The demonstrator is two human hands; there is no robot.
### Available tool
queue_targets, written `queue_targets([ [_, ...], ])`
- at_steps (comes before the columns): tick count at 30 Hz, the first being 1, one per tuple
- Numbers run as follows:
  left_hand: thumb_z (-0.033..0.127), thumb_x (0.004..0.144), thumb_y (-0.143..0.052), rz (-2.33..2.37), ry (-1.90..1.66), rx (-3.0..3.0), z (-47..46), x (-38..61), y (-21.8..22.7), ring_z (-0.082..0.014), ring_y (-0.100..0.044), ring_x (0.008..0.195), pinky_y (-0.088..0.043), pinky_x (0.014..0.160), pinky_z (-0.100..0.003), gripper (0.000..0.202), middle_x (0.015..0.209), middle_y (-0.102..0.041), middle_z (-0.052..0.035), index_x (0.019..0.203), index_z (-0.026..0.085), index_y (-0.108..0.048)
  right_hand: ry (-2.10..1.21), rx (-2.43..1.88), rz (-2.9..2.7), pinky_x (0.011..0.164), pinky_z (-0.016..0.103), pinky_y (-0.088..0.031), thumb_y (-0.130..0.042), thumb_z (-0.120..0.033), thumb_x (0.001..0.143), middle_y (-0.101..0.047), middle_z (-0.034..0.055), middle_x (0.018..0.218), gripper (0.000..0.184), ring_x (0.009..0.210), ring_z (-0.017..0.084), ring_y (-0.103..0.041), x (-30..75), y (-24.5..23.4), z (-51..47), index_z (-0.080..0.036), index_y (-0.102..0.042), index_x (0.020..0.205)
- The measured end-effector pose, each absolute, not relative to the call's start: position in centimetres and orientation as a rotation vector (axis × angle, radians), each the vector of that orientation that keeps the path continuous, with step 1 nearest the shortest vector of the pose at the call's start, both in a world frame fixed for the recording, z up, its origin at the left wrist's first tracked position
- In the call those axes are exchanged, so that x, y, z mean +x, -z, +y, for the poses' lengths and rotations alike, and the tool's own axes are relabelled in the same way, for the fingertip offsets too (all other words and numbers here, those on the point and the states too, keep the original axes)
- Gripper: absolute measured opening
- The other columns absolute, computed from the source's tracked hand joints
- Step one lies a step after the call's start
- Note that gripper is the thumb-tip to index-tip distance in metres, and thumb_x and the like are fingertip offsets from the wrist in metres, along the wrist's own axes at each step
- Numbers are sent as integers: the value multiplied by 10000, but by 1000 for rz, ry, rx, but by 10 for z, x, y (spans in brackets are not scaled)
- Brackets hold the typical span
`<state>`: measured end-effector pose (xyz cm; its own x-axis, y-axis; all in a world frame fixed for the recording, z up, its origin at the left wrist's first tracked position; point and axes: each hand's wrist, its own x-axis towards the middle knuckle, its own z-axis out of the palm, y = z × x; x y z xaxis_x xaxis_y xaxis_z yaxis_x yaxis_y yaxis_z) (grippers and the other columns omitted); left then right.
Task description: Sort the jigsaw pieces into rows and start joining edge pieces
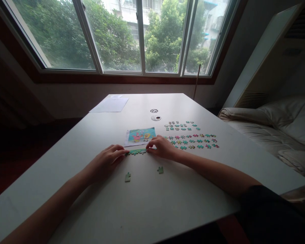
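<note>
A short strip of joined jigsaw pieces (136, 151), green along its top, lies flat on the white table just below a picture card (141, 136) of cartoon figures. At the strip's left end, the fingertips of my left hand (111, 156) are closed on its edge. My right hand (162, 147) grips the other end with thumb and fingers bent together, hiding that part of the strip. Nearer to me lie two loose pieces, a green jigsaw piece on the left (127, 177) and another jigsaw piece on the right (160, 170), apart from both hands.
Rows of loose jigsaw pieces (190, 137) are spread out to the right of the card, partly behind my right hand. Two round inserts, one the near disc (156, 118), sit in the tabletop farther back. Paper sheets (109, 104) lie at the far left corner. A sofa (264, 125) stands at right.
</note>
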<state>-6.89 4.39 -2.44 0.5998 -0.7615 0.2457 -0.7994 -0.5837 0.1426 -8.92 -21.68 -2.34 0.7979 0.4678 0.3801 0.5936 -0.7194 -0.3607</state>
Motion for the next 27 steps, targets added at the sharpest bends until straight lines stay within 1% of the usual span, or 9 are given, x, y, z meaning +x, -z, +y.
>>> queue_targets([
  [8, 285, 877, -354, -1285, -245, 2603, 47, -68, 25, -219, -522, 942, -460, 787, -336, 316, 1064, -553, -111, 1081, 191, -576, 359, -2590, -702, 658, 245, -376, -580, -198, 760, -635, 38, 739, 108, 705, 125, -507, -98, 11, -234, -168, -677, 799],
  [13, 306, 883, -349, -1288, -246, 2603, 47, -68, 25, -214, -527, 932, -464, 780, -337, 316, 1059, -559, -104, 1053, 196, -591, 335, -2617, -659, 668, 248, -374, -585, -189, 754, -637, 38, 754, 120, 741, 138, -519, -114, 16, -245, -177, -674, 833],
  [16, 319, 886, -343, -1282, -249, 2603, 46, -69, 25, -212, -532, 922, -468, 772, -335, 326, 1057, -562, -104, 1057, 197, -592, 334, -2601, -638, 681, 249, -372, -585, -209, 756, -635, 32, 753, 125, 733, 134, -521, -119, 20, -246, -181, -670, 843],
  [27, 349, 877, -357, -1257, -250, 2603, 41, -72, 23, -217, -545, 915, -471, 770, -326, 339, 1040, -579, -106, 1042, 189, -606, 408, -2661, -585, 696, 257, -349, -561, -253, 771, -631, 36, 774, 148, 747, 147, -485, -118, 25, -240, -198, -680, 841],
])
